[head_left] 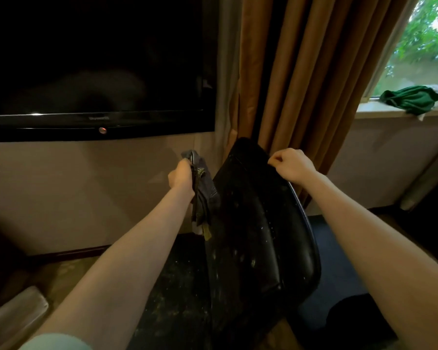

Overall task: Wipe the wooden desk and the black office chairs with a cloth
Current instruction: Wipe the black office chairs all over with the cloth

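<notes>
Cloth (203,190) gripped in left hand (181,176); right hand (292,164) holds chair (250,223) top.

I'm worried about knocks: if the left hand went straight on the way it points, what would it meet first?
Probably the bare wall under the TV; the left hand, holding the cloth, would pass left of the chair. Depth is unclear.

Lived-in room; wall television (94,66), brown curtains (301,79)
</notes>
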{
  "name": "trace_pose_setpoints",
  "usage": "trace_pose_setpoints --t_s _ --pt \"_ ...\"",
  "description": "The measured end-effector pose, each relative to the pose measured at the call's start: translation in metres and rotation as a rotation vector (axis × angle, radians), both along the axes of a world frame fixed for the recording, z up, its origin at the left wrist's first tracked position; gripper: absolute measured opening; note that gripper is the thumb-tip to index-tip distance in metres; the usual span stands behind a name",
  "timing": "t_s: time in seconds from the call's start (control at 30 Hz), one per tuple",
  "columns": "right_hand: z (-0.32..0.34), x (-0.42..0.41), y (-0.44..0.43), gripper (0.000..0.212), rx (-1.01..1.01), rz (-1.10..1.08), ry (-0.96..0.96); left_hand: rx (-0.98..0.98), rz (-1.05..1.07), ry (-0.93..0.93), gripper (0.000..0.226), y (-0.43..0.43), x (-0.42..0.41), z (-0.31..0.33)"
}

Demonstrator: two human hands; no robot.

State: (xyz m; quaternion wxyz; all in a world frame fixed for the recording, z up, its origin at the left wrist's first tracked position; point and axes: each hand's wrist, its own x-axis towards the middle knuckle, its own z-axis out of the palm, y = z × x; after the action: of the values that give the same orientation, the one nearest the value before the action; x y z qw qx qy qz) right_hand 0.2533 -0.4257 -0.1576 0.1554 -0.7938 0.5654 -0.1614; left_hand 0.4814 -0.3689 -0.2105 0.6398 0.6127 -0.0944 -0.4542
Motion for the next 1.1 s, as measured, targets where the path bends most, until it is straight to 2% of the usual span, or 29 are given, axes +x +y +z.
trace_pose_setpoints --t_s 0.2,0.3,0.37,0.43,0.57,0.63,0.7,0.8,0.97,1.1 --pt "-0.006 0.026 -0.052 0.044 0.036 0.050 0.115 0.028 -0.024 -0.056 0.045 -0.064 -0.018 0.014" --pt "-0.017 0.032 -0.070 0.032 0.070 0.026 0.064 0.038 -0.041 -0.080 0.050 -0.094 -0.029 0.016" --pt "-0.022 0.031 -0.082 0.038 0.093 -0.024 -0.023 0.044 -0.076 -0.130 0.050 -0.113 -0.038 0.013" --pt "-0.024 0.029 -0.092 0.045 0.136 -0.070 -0.119 0.049 -0.156 -0.249 0.044 -0.126 -0.046 0.011" --pt "-0.021 0.023 -0.106 0.043 0.204 -0.111 -0.207 0.083 -0.329 -0.578 0.038 -0.141 -0.064 0.009" --pt "-0.022 0.020 -0.107 0.042 0.185 -0.124 -0.244 0.075 -0.394 -0.698 0.028 -0.140 -0.069 0.006" --pt "-0.025 0.019 -0.106 0.041 0.189 -0.135 -0.307 0.050 -0.418 -0.741 0.022 -0.136 -0.070 -0.001" --pt "-0.029 0.019 -0.104 0.040 0.188 -0.160 -0.386 0.008 -0.433 -0.812 0.032 -0.119 -0.077 -0.009" --pt "-0.030 0.017 -0.098 0.054 0.198 -0.195 -0.453 -0.060 -0.513 -0.870 0.028 -0.085 -0.093 -0.008" --pt "-0.026 0.016 -0.084 0.053 0.247 -0.165 -0.432 -0.097 -0.566 -0.868 0.024 -0.056 -0.104 -0.008"
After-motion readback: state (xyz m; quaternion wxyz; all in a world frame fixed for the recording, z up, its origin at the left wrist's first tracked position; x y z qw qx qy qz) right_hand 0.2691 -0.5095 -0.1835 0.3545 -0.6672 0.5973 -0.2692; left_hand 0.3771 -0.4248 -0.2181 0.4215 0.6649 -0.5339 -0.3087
